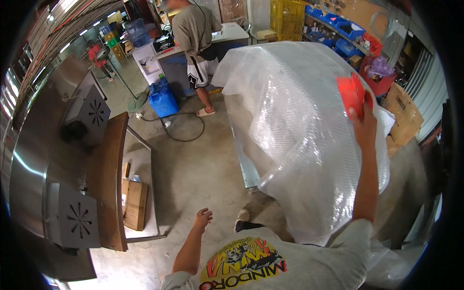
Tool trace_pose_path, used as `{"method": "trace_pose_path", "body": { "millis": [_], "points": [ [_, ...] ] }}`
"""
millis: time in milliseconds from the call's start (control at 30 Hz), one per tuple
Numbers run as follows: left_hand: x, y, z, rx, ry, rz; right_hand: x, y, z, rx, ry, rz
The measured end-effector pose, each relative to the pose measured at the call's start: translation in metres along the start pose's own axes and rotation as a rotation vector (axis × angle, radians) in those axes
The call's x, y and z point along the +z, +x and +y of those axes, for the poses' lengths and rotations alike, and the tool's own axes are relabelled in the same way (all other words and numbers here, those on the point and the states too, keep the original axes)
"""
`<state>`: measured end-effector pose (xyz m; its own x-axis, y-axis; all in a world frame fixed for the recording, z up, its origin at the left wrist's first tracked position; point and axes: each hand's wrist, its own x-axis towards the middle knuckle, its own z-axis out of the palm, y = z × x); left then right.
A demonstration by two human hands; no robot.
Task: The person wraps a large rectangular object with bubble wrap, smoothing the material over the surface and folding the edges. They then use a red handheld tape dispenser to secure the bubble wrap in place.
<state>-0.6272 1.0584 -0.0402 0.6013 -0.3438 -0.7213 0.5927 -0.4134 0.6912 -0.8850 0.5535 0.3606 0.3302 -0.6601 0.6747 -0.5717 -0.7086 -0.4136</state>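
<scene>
A large bulky item on a metal-edged base is draped in clear bubble wrap (299,111), which hangs down its near side in folds. My right hand (361,118) reaches over the right part of the wrap, closed around a bright red tool (351,92) shaped like a tape dispenser. That tool is smeared, so its details are unclear. My left hand (203,218) hangs over the floor, left of the wrapped item, with its fingers loosely apart and nothing in them.
At left stands a steel unit with grey vented boxes (79,217) and a cardboard box (135,205) on its lower shelf. Farther off, a black cable (186,140) lies near a blue jerrycan (163,98). A person (195,36) stands at a counter. Shelves hold blue bins (350,30).
</scene>
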Motion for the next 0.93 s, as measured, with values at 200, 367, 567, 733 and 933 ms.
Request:
{"method": "trace_pose_path", "body": {
  "millis": [200, 367, 567, 733, 933],
  "points": [
    [-0.114, 0.082, -0.004, -0.071, 0.219, 0.345, 0.077, 0.132, 0.009, -0.047, -0.394, -0.406],
    [-0.168, 0.158, 0.032, -0.386, 0.159, 0.157, 0.086, 0.142, 0.014, -0.06, -0.366, -0.363],
    [-0.165, 0.382, 0.189, 0.127, 1.076, -0.062, 0.089, 0.141, -0.038, 0.35, -0.272, -0.439],
    [-0.047, 0.465, 0.403, 0.226, 0.561, -0.176, 0.1, 0.119, -0.138, 0.357, -0.388, -0.046],
    [0.127, 0.465, 0.587, 0.256, 0.36, -0.546, 0.144, 0.017, -0.237, 0.576, 0.138, -0.026]
  ]
}}
